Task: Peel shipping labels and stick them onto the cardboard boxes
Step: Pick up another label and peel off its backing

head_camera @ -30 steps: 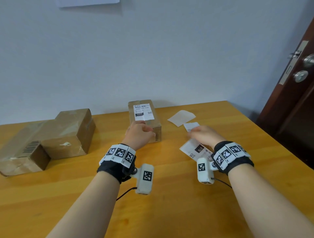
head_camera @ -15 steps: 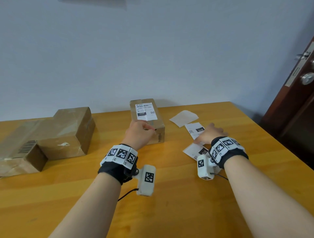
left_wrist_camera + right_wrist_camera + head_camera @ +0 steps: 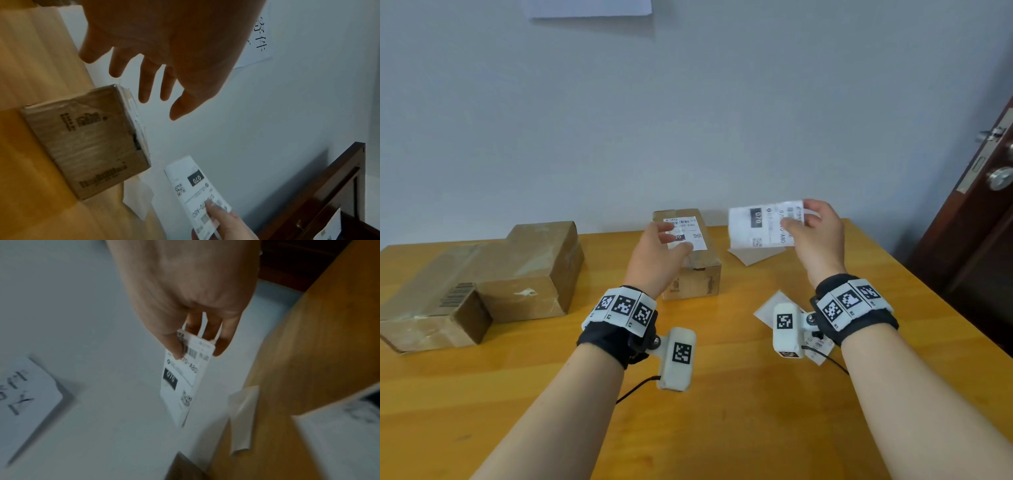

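My right hand (image 3: pixel 810 228) is raised above the table and pinches one end of a white shipping label (image 3: pixel 760 226) printed "070", thumb on its face and fingers behind (image 3: pixel 191 353). The same label (image 3: pixel 197 186) hangs in the air in the left wrist view. A small cardboard box (image 3: pixel 690 270) with a label (image 3: pixel 686 233) stuck on its top stands mid-table. My left hand (image 3: pixel 664 246) hovers over that box with straight, spread fingers (image 3: pixel 144 91), holding nothing.
Two larger cardboard boxes (image 3: pixel 482 284) lie at the left of the wooden table (image 3: pixel 722 411). A bare backing sheet (image 3: pixel 755 255) lies behind the lifted label, and more label sheets (image 3: pixel 767 311) lie under my right wrist. A dark door (image 3: pixel 976 240) stands at right.
My right hand has lifted a label off the table and raised it. My left hand has come off the small box and spread its fingers.
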